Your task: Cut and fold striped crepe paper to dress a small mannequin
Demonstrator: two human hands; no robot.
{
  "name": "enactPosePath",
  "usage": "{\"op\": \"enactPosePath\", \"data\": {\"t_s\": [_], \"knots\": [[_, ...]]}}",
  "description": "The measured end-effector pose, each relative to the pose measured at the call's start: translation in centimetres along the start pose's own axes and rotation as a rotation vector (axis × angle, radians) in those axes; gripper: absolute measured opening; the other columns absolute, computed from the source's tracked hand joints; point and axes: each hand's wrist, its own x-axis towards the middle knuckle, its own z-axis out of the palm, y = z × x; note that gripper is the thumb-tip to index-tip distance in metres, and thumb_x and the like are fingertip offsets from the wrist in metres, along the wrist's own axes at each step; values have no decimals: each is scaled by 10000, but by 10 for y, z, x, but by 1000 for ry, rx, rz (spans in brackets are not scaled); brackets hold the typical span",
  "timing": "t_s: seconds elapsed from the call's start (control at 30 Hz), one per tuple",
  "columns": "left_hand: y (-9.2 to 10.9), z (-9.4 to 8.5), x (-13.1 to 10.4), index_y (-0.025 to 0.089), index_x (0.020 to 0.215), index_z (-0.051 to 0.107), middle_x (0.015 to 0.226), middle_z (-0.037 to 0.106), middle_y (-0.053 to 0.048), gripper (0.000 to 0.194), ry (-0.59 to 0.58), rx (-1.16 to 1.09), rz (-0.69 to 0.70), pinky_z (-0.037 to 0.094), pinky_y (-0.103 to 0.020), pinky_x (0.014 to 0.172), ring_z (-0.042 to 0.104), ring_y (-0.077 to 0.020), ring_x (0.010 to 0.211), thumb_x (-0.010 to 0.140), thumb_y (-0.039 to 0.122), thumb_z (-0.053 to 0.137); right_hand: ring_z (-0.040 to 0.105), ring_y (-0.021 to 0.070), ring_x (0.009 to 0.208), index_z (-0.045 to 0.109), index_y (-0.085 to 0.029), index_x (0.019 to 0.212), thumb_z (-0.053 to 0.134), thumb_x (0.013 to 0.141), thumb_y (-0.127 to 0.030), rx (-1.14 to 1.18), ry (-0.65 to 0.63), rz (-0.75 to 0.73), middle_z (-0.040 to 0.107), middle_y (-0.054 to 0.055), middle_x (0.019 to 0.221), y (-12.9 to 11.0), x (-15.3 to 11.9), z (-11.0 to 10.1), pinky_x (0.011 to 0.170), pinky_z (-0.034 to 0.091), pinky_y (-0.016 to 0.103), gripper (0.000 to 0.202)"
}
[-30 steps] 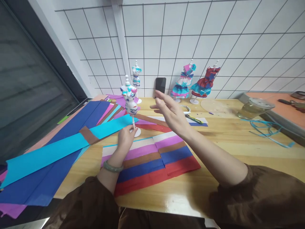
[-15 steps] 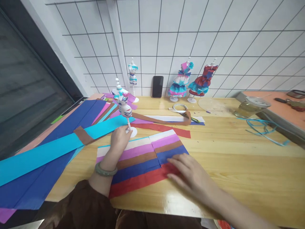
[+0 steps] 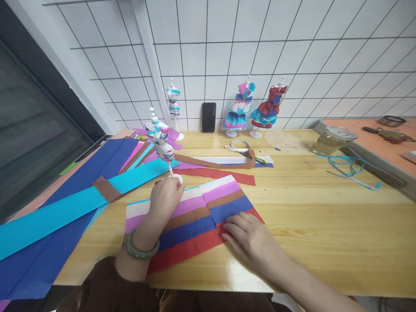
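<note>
A striped paper sheet, in white, purple, brown, blue and red bands, lies flat on the table with a seam across its stripes. My right hand rests on its blue and red bands, fingers stretched out. My left hand is curled closed above its top edge, just in front of a small white mannequin on a round stand. Whatever those left fingers hold, if anything, is hidden. The mannequin is wrapped in blue, pink and patterned pieces, and its stand's base shows partly behind my left hand.
Long blue and turquoise paper strips spread leftward. Behind are a red strip, a tape roll and a cutter knife. A phone and dressed mannequins line the wall. Rightward stand a cup and blue cord.
My left hand has drawn back from the mannequin's base toward me and curled its fingers. My right hand has stayed on the striped paper. The camera view has shifted slightly.
</note>
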Motion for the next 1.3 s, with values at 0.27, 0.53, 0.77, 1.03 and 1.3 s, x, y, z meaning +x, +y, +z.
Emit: {"op": "enactPosePath", "data": {"t_s": [0.27,0.53,0.77,1.03,1.3], "knots": [[16,18,-3,190,713,613,773,648,-48,195,87,-314,326,398,-308,726,567,-197,783,805,285,470,556,190,784,634,-179,844,428,862,-203,276,8,174,638,79,822,14,0,-8,703,451,340,208],[28,21,-8,181,792,589,776,613,-52,208,252,-472,493,405,-325,753,541,-181,796,853,285,420,613,142,683,619,-205,782,606,743,-332,1230,550,1022,667,23,774,81,-23,-30,637,507,252,133],[36,34,-9,181,1091,542,1063,598,-94,293,122,-410,761,410,-388,891,505,-215,1033,837,301,459,647,183,830,624,-244,856,547,768,-297,1561,624,1153,686,30,909,107,-49,-21,733,536,336,128],[38,45,-11,194,1137,520,1229,510,-112,347,-45,-289,881,370,-413,967,375,-242,1212,840,355,442,626,211,923,626,-212,951,680,688,-296,1507,502,1096,676,55,990,93,-44,-22,794,527,339,282],[55,31,-10,184,927,580,1061,565,-100,219,-95,-189,921,406,-398,900,458,-243,1099,835,336,452,654,210,828,675,-163,852,722,641,-270,1495,441,1140,701,66,902,97,-39,-19,777,532,340,241]]}}
